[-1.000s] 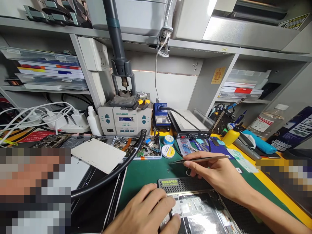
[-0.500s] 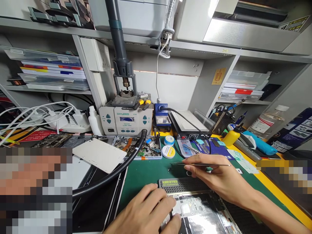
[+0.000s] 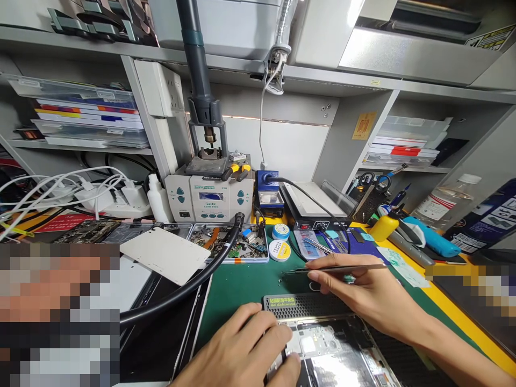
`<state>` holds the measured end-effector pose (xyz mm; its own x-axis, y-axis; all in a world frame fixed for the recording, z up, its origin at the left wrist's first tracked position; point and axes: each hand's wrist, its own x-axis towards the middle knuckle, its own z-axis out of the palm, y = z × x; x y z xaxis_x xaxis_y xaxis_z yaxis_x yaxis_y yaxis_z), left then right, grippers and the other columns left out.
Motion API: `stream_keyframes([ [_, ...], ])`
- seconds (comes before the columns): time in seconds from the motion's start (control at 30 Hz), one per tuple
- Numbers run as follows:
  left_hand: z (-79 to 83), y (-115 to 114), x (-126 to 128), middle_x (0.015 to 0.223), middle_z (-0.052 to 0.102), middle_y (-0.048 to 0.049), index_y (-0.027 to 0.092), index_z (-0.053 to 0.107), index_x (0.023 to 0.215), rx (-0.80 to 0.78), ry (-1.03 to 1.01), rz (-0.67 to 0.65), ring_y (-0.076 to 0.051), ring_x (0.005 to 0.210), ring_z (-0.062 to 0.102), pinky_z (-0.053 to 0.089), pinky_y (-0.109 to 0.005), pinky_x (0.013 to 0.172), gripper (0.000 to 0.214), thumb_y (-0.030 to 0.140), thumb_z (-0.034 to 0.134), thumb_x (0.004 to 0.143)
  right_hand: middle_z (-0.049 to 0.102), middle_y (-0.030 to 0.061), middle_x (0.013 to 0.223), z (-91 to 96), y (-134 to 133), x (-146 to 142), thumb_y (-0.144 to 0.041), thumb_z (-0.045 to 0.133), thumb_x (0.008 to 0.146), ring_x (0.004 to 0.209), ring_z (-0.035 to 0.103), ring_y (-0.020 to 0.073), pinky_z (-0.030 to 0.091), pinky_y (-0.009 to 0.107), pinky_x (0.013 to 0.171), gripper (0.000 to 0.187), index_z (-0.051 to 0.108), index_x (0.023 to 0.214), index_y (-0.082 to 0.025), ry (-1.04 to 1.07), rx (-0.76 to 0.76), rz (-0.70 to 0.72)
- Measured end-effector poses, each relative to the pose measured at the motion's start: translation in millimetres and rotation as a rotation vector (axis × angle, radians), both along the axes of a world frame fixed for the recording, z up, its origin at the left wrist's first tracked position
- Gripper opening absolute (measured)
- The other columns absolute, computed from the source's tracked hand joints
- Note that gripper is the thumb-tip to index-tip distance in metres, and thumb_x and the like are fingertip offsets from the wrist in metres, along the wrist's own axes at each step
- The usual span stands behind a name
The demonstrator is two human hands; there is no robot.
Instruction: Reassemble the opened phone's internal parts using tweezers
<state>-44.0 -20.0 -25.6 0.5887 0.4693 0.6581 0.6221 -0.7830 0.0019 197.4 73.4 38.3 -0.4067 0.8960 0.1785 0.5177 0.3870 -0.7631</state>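
An opened electronic device [image 3: 336, 355], its circuit parts and silvery inner plates bare, lies on a dark perforated anti-slip pad [image 3: 306, 307] with a yellow label. My left hand [image 3: 250, 346] bends its fingers over the device's left edge and holds it there; the thumb is out of sight. Above the pad, my right hand [image 3: 355, 285] pinches thin metal tweezers [image 3: 342, 270], their tips pointing left over the green mat [image 3: 234, 285]. A few tiny bits [image 3: 279, 280] lie under the tips. Whether the tips grip anything is too small to tell.
A black hose [image 3: 177, 299] crosses the left side from the hot-air station [image 3: 209, 198]. A white flat panel [image 3: 165, 253] leans near a tray of small parts [image 3: 226, 261]. Two round tins [image 3: 279, 249] stand behind the mat. To the right is a yellow bottle [image 3: 382, 227].
The view has shifted very slightly. In my right hand the tweezers have tilted a little, with their rear end higher. My left hand stays on the device.
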Motion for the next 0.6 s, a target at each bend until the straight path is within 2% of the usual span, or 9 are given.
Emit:
stream_keyframes([
  [0.17,2.0,-0.4,-0.8,0.104,0.069,-0.0046,0.016,0.067,0.1,0.008,0.007,-0.011,-0.021,0.099,0.065,0.056,-0.043,0.099,0.016,0.006,0.055,0.097,0.084,0.0059,0.09,-2.9,1.3,-0.6,-0.046,0.071,0.094,0.068,0.074,0.0229,0.056,0.032,0.054,0.024,0.084,0.098,-0.026,-0.003,-0.033,-0.009],
  [0.6,1.9,1.2,1.6,0.102,0.069,-0.0036,0.015,0.068,0.095,0.019,-0.018,-0.007,-0.021,0.096,0.064,0.055,-0.041,0.098,0.017,0.006,0.053,0.099,0.083,0.006,0.097,-5.5,1.9,-1.8,-0.044,0.071,0.094,0.07,0.073,0.0221,0.056,0.033,0.058,0.023,0.084,0.1,-0.026,0.007,-0.05,0.0],
])
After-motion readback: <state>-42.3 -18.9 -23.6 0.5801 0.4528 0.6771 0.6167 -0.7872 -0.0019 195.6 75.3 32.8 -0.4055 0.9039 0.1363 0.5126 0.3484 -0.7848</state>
